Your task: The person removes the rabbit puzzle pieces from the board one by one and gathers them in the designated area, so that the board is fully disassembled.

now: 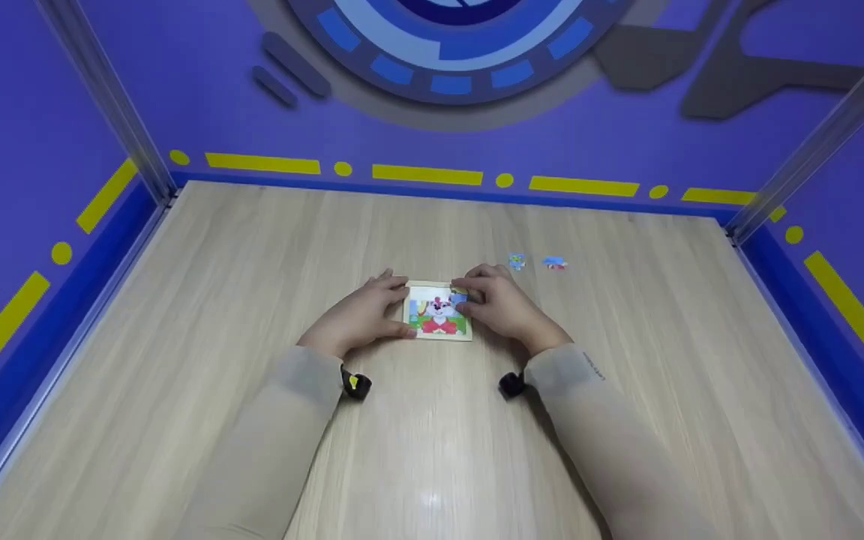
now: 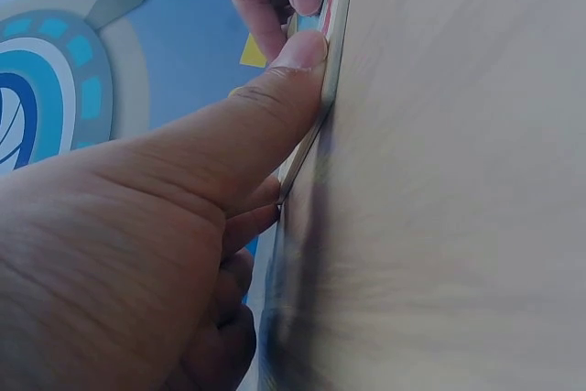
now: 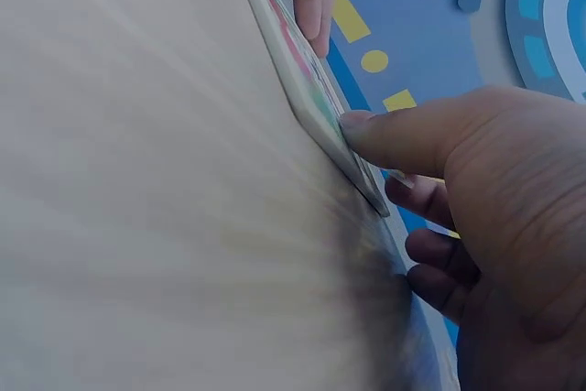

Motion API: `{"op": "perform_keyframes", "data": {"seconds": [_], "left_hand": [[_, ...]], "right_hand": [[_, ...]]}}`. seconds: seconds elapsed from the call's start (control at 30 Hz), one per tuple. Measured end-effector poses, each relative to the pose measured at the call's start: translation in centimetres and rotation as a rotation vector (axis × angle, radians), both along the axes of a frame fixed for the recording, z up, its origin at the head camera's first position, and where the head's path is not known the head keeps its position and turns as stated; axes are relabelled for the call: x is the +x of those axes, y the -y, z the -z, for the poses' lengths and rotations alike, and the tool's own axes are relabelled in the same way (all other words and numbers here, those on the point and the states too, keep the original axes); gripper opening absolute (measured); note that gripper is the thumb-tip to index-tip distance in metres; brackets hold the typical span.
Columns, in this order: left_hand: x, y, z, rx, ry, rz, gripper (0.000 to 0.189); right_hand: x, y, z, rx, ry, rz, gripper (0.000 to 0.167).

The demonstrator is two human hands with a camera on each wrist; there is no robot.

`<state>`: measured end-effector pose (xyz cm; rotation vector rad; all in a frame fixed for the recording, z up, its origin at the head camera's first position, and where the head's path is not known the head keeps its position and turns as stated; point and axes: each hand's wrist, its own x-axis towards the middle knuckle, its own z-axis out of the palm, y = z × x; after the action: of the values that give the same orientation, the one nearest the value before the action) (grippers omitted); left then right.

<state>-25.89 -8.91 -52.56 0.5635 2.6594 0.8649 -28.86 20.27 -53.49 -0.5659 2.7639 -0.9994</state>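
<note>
A small square jigsaw puzzle [image 1: 438, 325] in a pale wooden frame lies on the table, its picture a cartoon animal in red. My left hand [image 1: 363, 311] grips the frame's left side, the thumb at the near corner and the fingers toward the far corner. At the upper right of the picture, my right hand [image 1: 503, 306] holds a blue puzzle piece [image 1: 458, 298] between thumb and index finger. In the right wrist view, that thumb [image 3: 403, 139] rests on the puzzle's edge; the index fingertip is hidden there. A white area shows along the picture's top.
Two loose puzzle pieces, a blue-green one [image 1: 517, 261] and a blue-and-red one [image 1: 554, 262], lie beyond my right hand. The wood-grain table [image 1: 432, 435] is bounded by blue-purple panels [image 1: 432, 142] at the back and sides, with metal posts at the corners.
</note>
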Motion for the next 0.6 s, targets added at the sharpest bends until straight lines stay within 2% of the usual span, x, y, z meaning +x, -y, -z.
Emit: {"op": "perform_keyframes", "data": {"seconds": [0.17, 0.37, 0.6], "left_hand": [[0.02, -0.09, 0.14, 0.022, 0.017, -0.012, 0.088], [-0.03, -0.06, 0.18, 0.022, 0.02, -0.017, 0.09], [0.01, -0.14, 0.15, 0.01, 0.015, -0.013, 0.088]], "right_hand": [[-0.09, -0.28, -0.01, -0.001, 0.009, 0.001, 0.042], [-0.25, -0.29, -0.08, -0.003, -0.023, 0.001, 0.04], [-0.39, -0.56, 0.11, -0.121, -0.047, 0.032, 0.037]]}}
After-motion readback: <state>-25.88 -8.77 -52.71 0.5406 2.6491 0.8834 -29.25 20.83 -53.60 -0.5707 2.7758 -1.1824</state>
